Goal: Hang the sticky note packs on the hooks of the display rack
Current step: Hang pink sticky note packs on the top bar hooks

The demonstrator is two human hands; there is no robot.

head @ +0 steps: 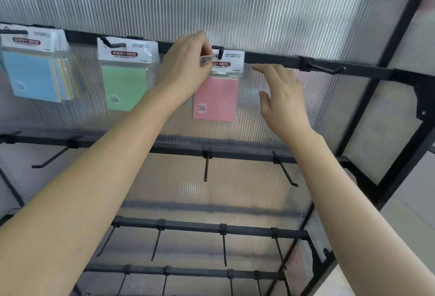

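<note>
A pink sticky note pack (216,99) hangs on the third hook (220,53) of the top rail (270,58). My left hand (186,67) pinches the upper left corner of its white header card. My right hand (281,97) hovers just right of the pack with relaxed fingers, the index finger pointing toward the card's right edge and holding nothing. A green pack (124,81) hangs on the hook to the left. Several blue and yellow packs (35,71) hang together at the far left.
A bare hook (327,69) sticks out of the top rail to the right. Three lower rails (179,149) carry several bare hooks. A ribbed translucent panel (235,1) backs the rack, and a black frame post (400,36) runs along the right side.
</note>
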